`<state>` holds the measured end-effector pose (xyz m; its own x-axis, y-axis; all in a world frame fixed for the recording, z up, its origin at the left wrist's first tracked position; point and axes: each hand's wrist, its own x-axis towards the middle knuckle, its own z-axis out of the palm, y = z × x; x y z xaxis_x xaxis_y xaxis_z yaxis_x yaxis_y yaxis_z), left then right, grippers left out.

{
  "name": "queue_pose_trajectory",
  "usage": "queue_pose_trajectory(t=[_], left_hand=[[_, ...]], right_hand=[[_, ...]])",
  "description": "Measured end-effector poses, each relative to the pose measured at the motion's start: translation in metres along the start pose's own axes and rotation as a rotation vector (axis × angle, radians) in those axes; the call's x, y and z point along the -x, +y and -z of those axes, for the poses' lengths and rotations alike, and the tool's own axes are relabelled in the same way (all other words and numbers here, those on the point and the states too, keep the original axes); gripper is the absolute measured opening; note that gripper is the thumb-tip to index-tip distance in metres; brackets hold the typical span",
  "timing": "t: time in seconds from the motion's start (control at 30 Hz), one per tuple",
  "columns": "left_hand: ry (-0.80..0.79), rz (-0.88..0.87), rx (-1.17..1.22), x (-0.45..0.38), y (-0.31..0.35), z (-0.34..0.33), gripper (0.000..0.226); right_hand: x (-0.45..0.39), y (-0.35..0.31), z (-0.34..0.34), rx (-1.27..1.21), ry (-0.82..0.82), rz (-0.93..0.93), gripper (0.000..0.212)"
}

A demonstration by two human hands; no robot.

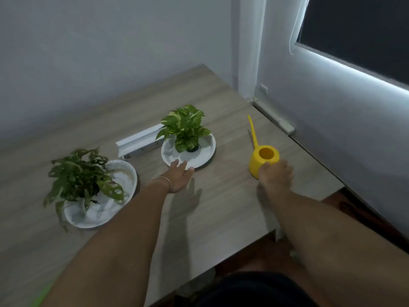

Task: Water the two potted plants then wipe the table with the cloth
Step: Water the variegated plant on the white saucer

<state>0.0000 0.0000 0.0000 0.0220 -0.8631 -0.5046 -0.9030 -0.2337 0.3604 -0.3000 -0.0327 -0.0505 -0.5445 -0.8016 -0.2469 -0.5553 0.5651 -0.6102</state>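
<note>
The yellow watering can is gripped by the right hand; the left hand, fingers spread, is laid against the white dish just beyond it.

No readable text, label, brand, number or sign shows on anything here

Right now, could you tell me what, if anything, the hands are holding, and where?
The right hand grips the yellow watering can at its near side. The left hand holds nothing.
</note>
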Motion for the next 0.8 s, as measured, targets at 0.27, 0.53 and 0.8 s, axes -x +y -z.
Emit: queue_pose_trajectory(t=[0.27, 0.53, 0.8], left_hand=[[-0.026, 0.065, -0.034, 0.007, -0.007, -0.001, 0.079], [-0.009, 0.125, -0.034, 0.022, -0.043, -0.001, 0.078], [-0.052, 0.198, -0.093, 0.032, -0.066, -0.011, 0.071]], right_hand=[[-0.008, 0.0, -0.016, -0.076, -0.36, 0.036, 0.057], [0.002, 0.012, -0.022, -0.268, -0.235, 0.179, 0.054], [0.035, -0.019, 0.019, -0.396, -0.137, 0.444, 0.055]])
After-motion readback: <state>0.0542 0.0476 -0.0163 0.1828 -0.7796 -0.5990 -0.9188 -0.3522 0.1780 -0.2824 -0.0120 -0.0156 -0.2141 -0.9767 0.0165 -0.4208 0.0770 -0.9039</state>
